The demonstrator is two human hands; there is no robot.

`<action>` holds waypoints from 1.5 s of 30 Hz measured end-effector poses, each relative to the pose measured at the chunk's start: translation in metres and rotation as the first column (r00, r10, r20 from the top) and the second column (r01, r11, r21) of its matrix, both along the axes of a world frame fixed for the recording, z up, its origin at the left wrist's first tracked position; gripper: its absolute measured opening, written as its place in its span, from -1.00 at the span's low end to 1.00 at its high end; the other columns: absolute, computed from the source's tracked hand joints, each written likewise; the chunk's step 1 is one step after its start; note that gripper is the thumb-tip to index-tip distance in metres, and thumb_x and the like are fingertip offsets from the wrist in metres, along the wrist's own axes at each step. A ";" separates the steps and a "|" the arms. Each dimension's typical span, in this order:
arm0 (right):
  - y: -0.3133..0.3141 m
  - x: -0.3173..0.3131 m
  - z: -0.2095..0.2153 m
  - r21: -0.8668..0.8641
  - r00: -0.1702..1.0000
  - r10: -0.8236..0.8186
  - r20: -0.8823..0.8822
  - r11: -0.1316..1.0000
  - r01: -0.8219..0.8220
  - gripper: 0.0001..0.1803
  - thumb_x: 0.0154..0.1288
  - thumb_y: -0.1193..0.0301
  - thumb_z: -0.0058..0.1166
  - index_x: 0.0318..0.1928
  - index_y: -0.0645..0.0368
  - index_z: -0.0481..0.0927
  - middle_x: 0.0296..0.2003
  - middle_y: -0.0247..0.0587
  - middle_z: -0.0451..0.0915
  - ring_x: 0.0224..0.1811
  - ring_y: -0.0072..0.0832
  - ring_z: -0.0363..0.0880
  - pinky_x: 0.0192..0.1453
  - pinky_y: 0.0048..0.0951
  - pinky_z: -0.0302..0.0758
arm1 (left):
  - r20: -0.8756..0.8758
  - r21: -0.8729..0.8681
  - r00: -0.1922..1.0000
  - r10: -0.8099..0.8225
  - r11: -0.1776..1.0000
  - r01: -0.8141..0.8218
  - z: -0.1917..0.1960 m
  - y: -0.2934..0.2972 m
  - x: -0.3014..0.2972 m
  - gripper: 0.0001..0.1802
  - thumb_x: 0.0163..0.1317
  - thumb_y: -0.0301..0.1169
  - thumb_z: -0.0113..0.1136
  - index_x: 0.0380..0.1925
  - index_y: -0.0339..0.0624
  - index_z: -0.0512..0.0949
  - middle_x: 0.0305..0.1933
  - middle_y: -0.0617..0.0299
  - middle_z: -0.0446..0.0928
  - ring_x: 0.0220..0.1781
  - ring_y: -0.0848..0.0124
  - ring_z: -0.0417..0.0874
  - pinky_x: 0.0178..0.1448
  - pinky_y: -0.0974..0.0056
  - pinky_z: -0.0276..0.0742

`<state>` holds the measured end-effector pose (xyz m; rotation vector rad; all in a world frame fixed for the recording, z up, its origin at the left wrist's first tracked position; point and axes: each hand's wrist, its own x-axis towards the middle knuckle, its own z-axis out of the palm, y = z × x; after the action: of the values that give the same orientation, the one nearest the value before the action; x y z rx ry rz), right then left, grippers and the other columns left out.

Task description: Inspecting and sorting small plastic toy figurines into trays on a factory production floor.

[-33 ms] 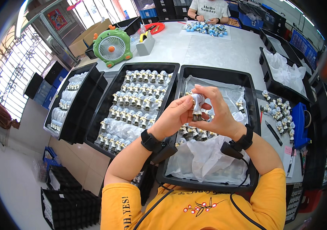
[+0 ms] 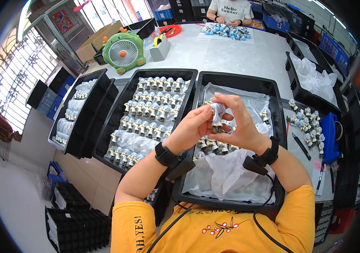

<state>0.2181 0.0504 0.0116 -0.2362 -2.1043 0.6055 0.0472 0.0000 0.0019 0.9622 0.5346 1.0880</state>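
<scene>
Between my two hands is a small figurine (image 2: 217,113) with a pale grey-white head or hood and dark legs. It stands upright above the right-hand black tray (image 2: 278,168). The thumb and fingers of my left hand (image 2: 193,128) grip its left side. My right hand (image 2: 244,126) curves round it, index finger over the top and thumb near the feet. Beneath my hands, more figurines (image 2: 213,146) lie in that tray on white tissue (image 2: 222,173). To the left, another black tray (image 2: 193,76) holds rows of similar figurines (image 2: 150,110); tissue covers part of it.
Loose figurines (image 2: 308,122) are heaped at right beside a black pen (image 2: 301,146) and a blue holder (image 2: 329,137). A green fan (image 2: 123,52) and tape dispenser (image 2: 160,48) stand at far left. Across the table a person (image 2: 230,10) handles blue pieces (image 2: 226,31).
</scene>
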 end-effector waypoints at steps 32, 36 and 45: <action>0.003 0.004 -0.003 -0.014 0.992 -0.121 0.016 0.992 0.122 0.00 -0.25 0.43 0.41 0.28 0.09 0.16 0.04 -0.19 0.44 0.08 -0.32 0.40 0.08 -0.29 0.34 | -0.035 0.085 0.989 0.145 0.986 -0.141 0.003 0.002 -0.004 -0.58 0.33 -0.16 -0.02 0.07 -0.17 0.35 -0.05 0.10 0.52 -0.11 0.36 0.60 -0.06 0.28 0.56; 0.004 0.003 -0.002 -0.021 0.992 -0.126 0.002 0.992 0.126 -0.05 -0.17 0.44 0.35 0.29 0.08 0.15 0.04 -0.19 0.45 0.09 -0.35 0.40 0.09 -0.30 0.30 | -0.163 0.116 0.944 0.287 0.956 -0.271 0.016 0.002 -0.024 -0.63 0.28 -0.21 0.09 -0.01 -0.18 0.41 -0.15 0.14 0.56 -0.19 0.40 0.63 -0.10 0.32 0.57; 0.005 0.009 0.009 -0.028 0.990 -0.136 -0.045 0.990 0.135 -0.16 -0.02 0.37 0.27 0.29 0.07 0.16 0.03 -0.22 0.46 0.10 -0.40 0.38 0.11 -0.34 0.27 | -0.906 0.406 -0.215 0.364 0.890 -0.205 0.041 -0.053 -0.166 -0.56 0.01 -0.14 0.31 -0.21 -0.24 0.59 -0.35 0.11 0.59 -0.30 0.35 0.61 -0.21 0.32 0.50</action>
<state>0.2270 0.0556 0.0203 -0.3723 -2.0179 0.5509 -0.1184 -0.0533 0.0432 1.8012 2.1966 0.4614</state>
